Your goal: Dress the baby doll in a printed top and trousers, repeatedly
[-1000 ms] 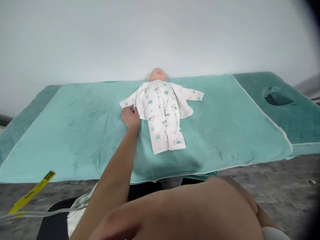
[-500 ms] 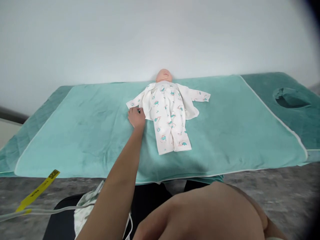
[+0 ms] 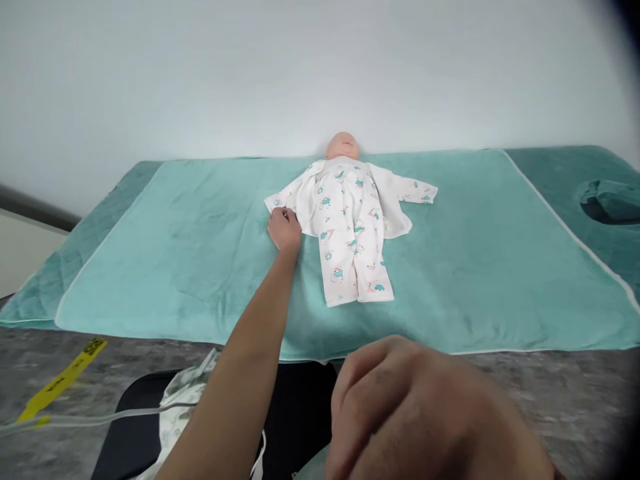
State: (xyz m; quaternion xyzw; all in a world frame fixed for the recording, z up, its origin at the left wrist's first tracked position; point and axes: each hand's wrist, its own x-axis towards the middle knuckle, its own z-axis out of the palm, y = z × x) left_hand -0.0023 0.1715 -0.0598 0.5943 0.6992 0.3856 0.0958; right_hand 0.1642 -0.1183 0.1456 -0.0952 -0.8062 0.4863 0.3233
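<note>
A baby doll (image 3: pixel 343 145) lies on its back with its head toward the wall. Its body is covered by a white printed jacket (image 3: pixel 395 220), spread open with both sleeves out, and white printed trousers (image 3: pixel 350 247) lie over the front. My left hand (image 3: pixel 284 228) rests curled at the jacket's left side, just below the sleeve; its fingertips are hidden, so I cannot tell whether it grips cloth. Close to the camera, my right hand (image 3: pixel 420 413) is raised in a loose fist, and whatever may be in it is out of sight.
A teal cover (image 3: pixel 480 267) spreads over the bed, which has a dark face hole (image 3: pixel 610 203) at the right. Below it stands a black chair (image 3: pixel 133 427) with a printed white cloth (image 3: pixel 175 433). A white cable (image 3: pixel 110 419) with a yellow tag (image 3: pixel 63 380) crosses the lower left.
My right hand has risen and moved right, and its curled fingers now show. My left hand keeps its place beside the jacket. The whole view has shifted slightly.
</note>
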